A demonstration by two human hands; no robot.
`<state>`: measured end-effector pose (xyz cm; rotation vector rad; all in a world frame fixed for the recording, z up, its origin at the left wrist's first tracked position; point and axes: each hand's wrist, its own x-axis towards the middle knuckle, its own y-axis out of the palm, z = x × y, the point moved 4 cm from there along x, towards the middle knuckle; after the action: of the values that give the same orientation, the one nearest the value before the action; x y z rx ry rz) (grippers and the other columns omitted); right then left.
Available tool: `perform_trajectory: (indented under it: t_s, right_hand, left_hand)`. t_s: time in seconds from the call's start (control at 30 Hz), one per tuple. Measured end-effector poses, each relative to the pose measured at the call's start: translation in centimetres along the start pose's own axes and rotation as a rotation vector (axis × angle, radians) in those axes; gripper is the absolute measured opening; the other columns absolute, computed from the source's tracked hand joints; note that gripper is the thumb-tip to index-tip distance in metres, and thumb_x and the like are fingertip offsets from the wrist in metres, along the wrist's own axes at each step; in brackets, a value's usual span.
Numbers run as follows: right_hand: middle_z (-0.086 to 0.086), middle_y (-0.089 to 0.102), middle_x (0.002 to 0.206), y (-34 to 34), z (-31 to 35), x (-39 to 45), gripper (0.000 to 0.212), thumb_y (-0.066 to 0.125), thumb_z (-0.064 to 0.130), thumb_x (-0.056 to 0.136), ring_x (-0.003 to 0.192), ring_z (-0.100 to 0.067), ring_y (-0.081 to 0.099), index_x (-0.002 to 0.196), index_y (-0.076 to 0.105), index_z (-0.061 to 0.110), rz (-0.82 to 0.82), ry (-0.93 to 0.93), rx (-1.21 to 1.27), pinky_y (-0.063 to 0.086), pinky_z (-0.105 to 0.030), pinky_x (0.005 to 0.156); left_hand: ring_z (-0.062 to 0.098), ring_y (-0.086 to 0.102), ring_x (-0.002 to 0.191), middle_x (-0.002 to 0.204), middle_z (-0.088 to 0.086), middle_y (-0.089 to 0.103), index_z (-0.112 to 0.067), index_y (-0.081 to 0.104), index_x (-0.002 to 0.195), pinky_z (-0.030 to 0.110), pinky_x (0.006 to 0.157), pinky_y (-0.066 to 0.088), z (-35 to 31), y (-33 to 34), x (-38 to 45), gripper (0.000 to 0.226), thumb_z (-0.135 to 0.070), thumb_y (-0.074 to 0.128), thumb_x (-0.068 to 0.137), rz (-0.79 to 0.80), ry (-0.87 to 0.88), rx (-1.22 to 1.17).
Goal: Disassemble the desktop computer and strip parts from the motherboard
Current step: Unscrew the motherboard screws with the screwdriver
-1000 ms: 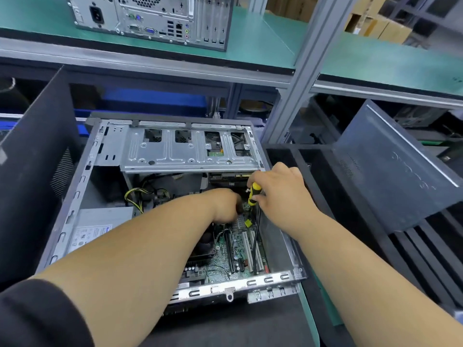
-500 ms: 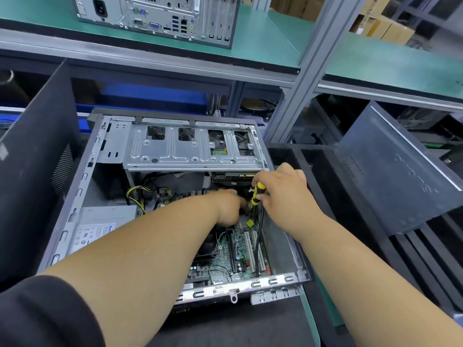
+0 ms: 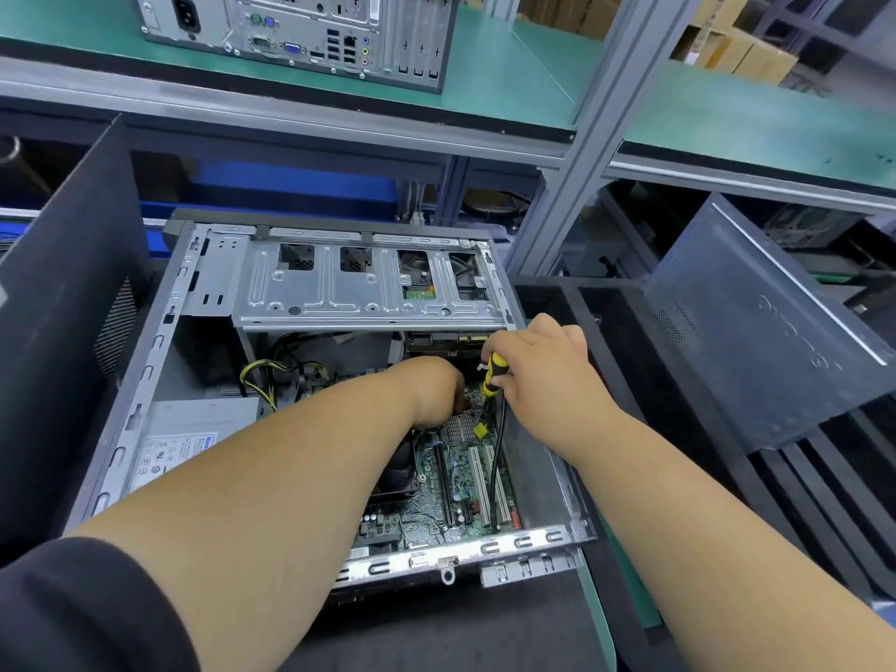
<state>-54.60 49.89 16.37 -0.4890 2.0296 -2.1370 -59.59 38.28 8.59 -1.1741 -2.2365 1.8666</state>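
Bare grey steel frames an opened desktop computer case (image 3: 145, 380) lying on its side on a dark counter (image 3: 436, 632). Its side cover is already off. Inside, much is not yet removed: the green motherboard (image 3: 436, 502) sits seated in the case floor, just below both sets of fingers; the silver power supply (image 3: 194, 429) lies well to their left; the metal drive cage (image 3: 368, 293) spans the case just beyond them, with a drive tucked under it. By my judgement the job is at an early stage, with the board's parts and cabling yet to be stripped.

The right hand (image 3: 543, 371) is curled closed round the yellow-and-black handle of a screwdriver (image 3: 494, 375), whose dark shaft runs down toward the near edge of the motherboard. The left hand (image 3: 431, 390) reaches deep into the case beside the handle, close to a small finned heatsink (image 3: 460, 426) just beneath it. Its fingers are turned out of sight behind the wrist, so I cannot tell how far open they are or whether they hold anything.

A second computer (image 3: 300, 31) stands on the green shelf far beyond the fingers.
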Motion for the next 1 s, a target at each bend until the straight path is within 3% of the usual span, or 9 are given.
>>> perform_trajectory:
  t_s: [0.33,0.5,0.6,0.7,0.83,0.9,1.0]
  right_hand:
    - [0.012,0.063,0.094,-0.1,0.0,-0.1,0.02,0.066,0.014,0.088,0.101,-0.02,0.043,0.106,0.063,0.023,-0.018,0.016,0.0,0.03,-0.042,0.087]
    - [0.016,0.045,0.081,0.0,0.1,0.1,0.031,0.064,0.002,0.086,0.097,-0.015,0.033,0.107,0.063,0.025,0.011,0.003,0.034,0.028,-0.04,0.088]
    - [0.016,0.03,0.073,-0.2,0.1,0.2,0.038,0.063,-0.006,0.084,0.079,-0.009,0.009,0.107,0.065,0.024,0.017,0.013,0.067,0.03,-0.037,0.085]
    - [0.016,0.027,0.074,-0.3,0.1,0.3,0.034,0.064,-0.002,0.087,0.074,-0.008,0.004,0.108,0.066,0.024,0.031,0.015,0.066,0.027,-0.036,0.083]
    - [0.015,0.028,0.073,-0.2,0.1,0.5,0.037,0.065,-0.003,0.084,0.077,-0.007,0.005,0.109,0.065,0.025,0.022,0.006,0.021,0.022,-0.034,0.08]
    - [0.012,0.041,0.077,0.0,0.1,0.6,0.039,0.065,0.001,0.081,0.085,-0.011,0.015,0.111,0.062,0.026,0.054,-0.017,-0.074,0.021,-0.035,0.08]
    - [0.006,0.057,0.101,0.2,0.4,0.9,0.023,0.055,0.034,0.095,0.103,-0.022,0.036,0.113,0.056,0.02,0.101,-0.071,-0.212,0.024,-0.039,0.085]
  left_hand:
    - [0.019,0.058,0.095,0.126,-0.004,0.061,-0.029,0.062,0.124,0.024,0.068,0.04,0.0,0.3,0.1,0.043,-0.007,0.05,0.09,0.023,0.012,-0.01]
    - [0.028,0.057,0.105,0.126,0.007,0.054,-0.029,0.054,0.131,0.034,0.083,0.052,-0.3,0.9,0.3,0.047,-0.009,0.051,0.088,-0.012,-0.009,-0.116]
    - [0.035,0.044,0.118,0.131,0.012,0.042,-0.034,0.046,0.137,0.041,0.094,0.046,-0.5,1.4,0.4,0.052,-0.014,0.05,0.089,0.031,-0.015,-0.113]
    - [0.038,0.034,0.129,0.14,0.014,0.034,-0.043,0.038,0.142,0.044,0.103,0.04,-0.4,1.5,0.4,0.057,-0.02,0.05,0.091,0.095,-0.026,-0.081]
    - [0.039,0.029,0.133,0.145,0.013,0.026,-0.05,0.032,0.143,0.043,0.106,0.038,-0.5,1.5,0.6,0.06,-0.023,0.049,0.093,0.151,-0.052,-0.004]
    - [0.039,0.025,0.137,0.148,0.012,0.024,-0.051,0.032,0.143,0.044,0.109,0.034,-0.7,1.4,0.7,0.06,-0.024,0.05,0.093,0.161,-0.058,0.014]
    - [0.039,0.025,0.137,0.146,0.011,0.026,-0.05,0.034,0.142,0.046,0.109,0.033,-0.7,1.4,0.5,0.06,-0.022,0.05,0.092,0.157,-0.04,0.004]
